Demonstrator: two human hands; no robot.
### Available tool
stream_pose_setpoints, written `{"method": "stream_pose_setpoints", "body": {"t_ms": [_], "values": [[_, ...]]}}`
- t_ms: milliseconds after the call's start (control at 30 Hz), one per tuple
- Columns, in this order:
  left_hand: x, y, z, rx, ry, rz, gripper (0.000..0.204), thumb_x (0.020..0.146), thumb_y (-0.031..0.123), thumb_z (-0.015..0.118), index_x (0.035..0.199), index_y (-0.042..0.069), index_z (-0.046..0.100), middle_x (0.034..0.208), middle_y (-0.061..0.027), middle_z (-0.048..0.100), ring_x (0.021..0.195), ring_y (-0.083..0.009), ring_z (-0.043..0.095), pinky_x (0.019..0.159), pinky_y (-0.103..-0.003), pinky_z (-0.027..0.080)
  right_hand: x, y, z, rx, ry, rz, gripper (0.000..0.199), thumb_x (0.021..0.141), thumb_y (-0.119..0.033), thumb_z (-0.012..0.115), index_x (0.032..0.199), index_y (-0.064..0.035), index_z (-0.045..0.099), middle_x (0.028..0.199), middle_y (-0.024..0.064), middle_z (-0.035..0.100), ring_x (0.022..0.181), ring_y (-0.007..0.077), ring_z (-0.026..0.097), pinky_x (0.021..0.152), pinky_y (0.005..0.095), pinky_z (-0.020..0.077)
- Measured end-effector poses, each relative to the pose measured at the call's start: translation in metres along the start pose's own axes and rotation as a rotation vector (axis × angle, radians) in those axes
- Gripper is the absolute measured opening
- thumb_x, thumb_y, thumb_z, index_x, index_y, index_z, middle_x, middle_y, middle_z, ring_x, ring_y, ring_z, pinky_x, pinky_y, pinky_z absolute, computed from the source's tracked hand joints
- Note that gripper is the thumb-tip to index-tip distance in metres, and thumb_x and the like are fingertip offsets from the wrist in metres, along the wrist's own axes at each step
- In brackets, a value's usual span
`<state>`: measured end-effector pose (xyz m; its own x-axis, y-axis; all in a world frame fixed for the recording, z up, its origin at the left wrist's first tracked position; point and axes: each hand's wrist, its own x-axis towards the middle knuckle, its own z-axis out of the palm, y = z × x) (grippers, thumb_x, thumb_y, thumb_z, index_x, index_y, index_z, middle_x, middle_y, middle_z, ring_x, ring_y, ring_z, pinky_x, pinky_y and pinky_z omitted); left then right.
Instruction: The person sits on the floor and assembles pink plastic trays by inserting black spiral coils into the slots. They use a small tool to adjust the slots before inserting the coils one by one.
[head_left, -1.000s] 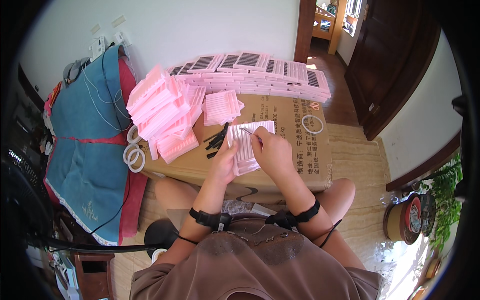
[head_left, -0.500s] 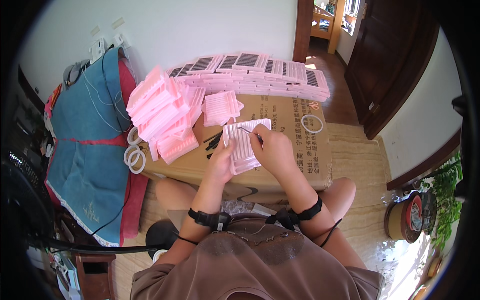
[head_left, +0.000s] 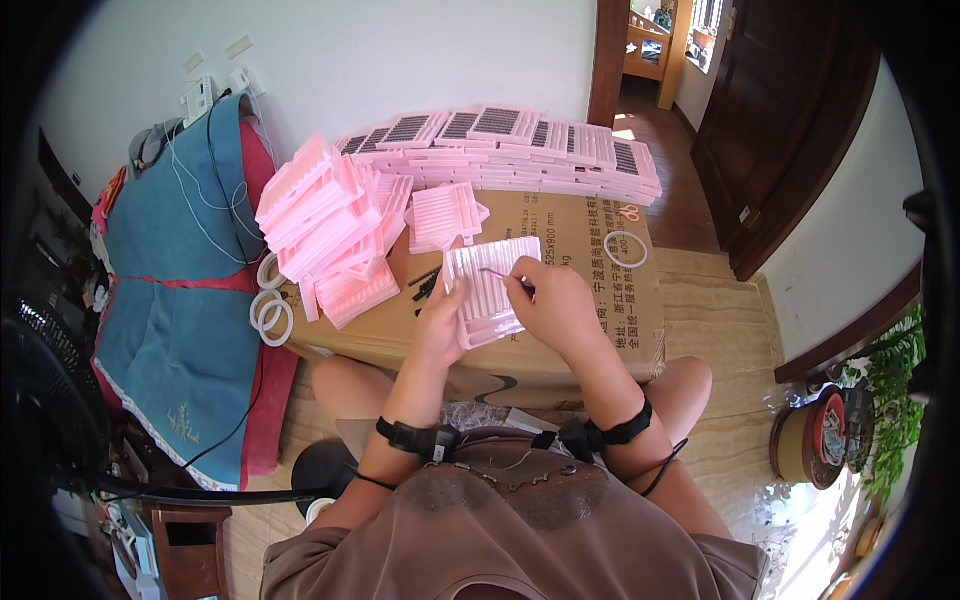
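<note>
Cardboard box (head_left: 560, 290) is your bench; everything sits relative to it. Filled pink trays (head_left: 520, 150) are stacked along its far edge, loose empty pink trays (head_left: 320, 225) heaped on its left end. The working tray (head_left: 487, 290) lies at the box's near-middle. Your left hand (head_left: 440, 325) clamps its left edge; keep it flat, don't tilt. Your right hand (head_left: 560, 300) pinches a thin dark tool (head_left: 505, 278) over the ridges; move slowly, row by row. What the tip carries can't be told.
</note>
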<state>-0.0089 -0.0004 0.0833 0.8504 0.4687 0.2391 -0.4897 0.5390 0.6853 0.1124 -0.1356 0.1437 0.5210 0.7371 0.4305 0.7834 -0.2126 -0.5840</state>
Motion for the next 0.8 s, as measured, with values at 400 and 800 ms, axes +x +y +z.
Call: {"method": "stream_pose_setpoints", "body": {"t_ms": [400, 800], "values": [[0.0, -0.004, 0.003, 0.016, -0.02, 0.006, 0.07, 0.108, 0.024, 0.054, 0.167, 0.015, 0.018, 0.162, -0.0116, 0.039, 0.142, -0.0269, 0.05, 0.117, -0.045, 0.043, 0.004, -0.006, 0.01, -0.06, 0.024, -0.009, 0.019, 0.095, -0.025, 0.064, 0.088, -0.0084, 0.068, 0.067, 0.017, 0.068, 0.064, 0.039, 0.069, 0.06, 0.0505, 0.0556], [-0.002, 0.004, -0.004, -0.037, -0.06, -0.011, 0.073, 0.107, 0.026, 0.055, 0.167, 0.015, 0.015, 0.161, -0.011, 0.04, 0.142, -0.0281, 0.048, 0.118, -0.047, 0.042, 0.008, 0.008, -0.004, 0.117, 0.016, 0.001, 0.017, 0.093, -0.024, 0.067, 0.09, -0.0078, 0.07, 0.067, 0.0177, 0.068, 0.064, 0.0399, 0.068, 0.061, 0.05, 0.0547]]}}
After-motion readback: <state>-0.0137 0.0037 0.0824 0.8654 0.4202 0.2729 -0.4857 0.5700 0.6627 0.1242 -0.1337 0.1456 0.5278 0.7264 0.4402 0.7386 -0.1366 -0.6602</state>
